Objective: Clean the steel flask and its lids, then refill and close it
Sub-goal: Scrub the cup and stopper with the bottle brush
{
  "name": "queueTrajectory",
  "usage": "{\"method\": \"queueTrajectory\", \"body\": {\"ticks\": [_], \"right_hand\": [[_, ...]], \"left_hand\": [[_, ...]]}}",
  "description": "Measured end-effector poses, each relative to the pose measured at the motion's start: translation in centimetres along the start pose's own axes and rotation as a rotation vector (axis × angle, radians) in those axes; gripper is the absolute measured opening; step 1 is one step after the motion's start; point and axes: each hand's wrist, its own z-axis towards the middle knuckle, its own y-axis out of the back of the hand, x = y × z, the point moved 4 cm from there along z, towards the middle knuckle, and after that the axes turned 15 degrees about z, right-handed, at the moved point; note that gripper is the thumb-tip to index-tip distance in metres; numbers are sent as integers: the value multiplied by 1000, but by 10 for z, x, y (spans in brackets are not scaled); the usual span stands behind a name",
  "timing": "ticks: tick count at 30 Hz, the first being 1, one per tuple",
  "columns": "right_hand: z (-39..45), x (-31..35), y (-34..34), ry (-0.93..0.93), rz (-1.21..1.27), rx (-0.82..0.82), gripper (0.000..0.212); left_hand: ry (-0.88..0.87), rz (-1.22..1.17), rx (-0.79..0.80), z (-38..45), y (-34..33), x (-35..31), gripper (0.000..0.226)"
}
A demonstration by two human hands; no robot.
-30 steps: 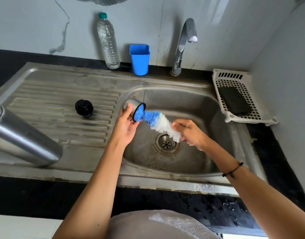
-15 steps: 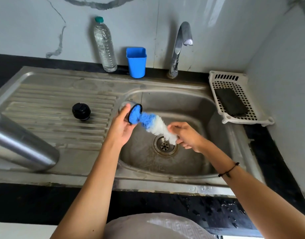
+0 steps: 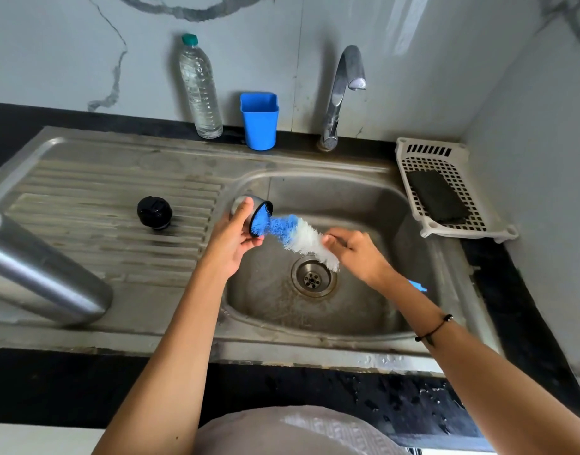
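Blue brush (image 3: 283, 229) tip inside steel cap (image 3: 257, 210), black sponge (image 3: 438, 197) in basket (image 3: 413, 152).

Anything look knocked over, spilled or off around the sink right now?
The steel flask lies on its side on the draining board, uncapped, so it might roll. Its black inner lid sits apart on the ribs. Water drops speckle the dark counter edge. Nothing else stands out.

flask (image 3: 42, 274) top beyond left edge
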Motion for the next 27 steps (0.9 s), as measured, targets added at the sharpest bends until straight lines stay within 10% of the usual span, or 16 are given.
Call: {"method": "queueTrajectory", "body": {"ticks": [4, 8, 15, 22, 27], "right_hand": [[-4, -16, -5, -419, 512, 173, 30], [-1, -19, 0, -236, 442, 56, 26], [-1, -4, 1, 115, -432, -116, 34], [0, -19, -6, -284, 370, 111, 22], [2, -18, 6, 33, -139, -36, 30]], "left_hand": [[-182, -271, 245, 2, -6, 4, 44], [-134, -270, 324, 1, -2, 4, 42], [158, -24, -35, 3, -4, 5, 35], [91, -264, 98, 1, -7, 14, 29], [202, 40, 102, 2, 3, 14, 36]]}}
